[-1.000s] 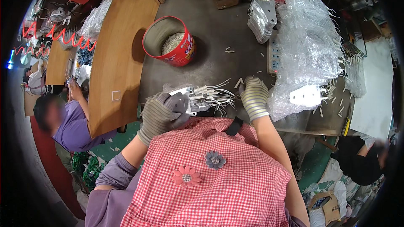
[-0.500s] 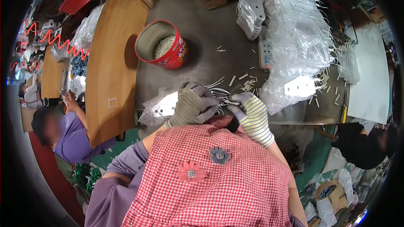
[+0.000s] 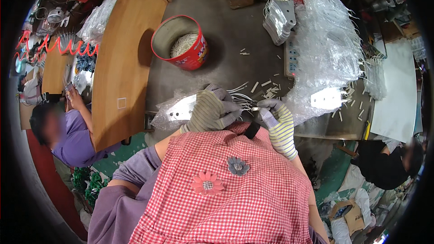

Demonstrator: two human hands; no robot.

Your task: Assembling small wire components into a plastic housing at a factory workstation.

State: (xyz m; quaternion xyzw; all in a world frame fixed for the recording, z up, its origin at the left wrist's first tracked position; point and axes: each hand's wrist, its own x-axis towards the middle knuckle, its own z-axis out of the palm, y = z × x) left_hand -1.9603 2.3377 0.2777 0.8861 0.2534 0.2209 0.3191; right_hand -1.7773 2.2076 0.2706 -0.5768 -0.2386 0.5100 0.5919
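Note:
My left hand (image 3: 210,110), in a striped knit glove, is closed with fingertips pinching one of several thin white wires (image 3: 242,96) that fan out beside it. Under and left of that hand lies a shiny metal plate with holes (image 3: 183,114), partly in bubble wrap. My right hand (image 3: 279,122), in a yellow-and-grey striped glove, pinches a short white tube (image 3: 256,109) between thumb and forefinger. The tube's left end meets the tip of the pinched wire; whether the wire is inside it is too small to tell. Loose white tubes (image 3: 271,92) lie just beyond my right hand.
A red bucket (image 3: 202,54) of white tubes stands at the back left of the dark table. Bubble-wrapped plates (image 3: 327,40) are piled on the right, beside stacked metal brackets (image 3: 280,20) and a power strip (image 3: 290,58). Two other people work at either side.
My right hand has moved slightly right, away from the wire bundle, and a white tube now shows at its fingertips. The whole view has shifted a little.

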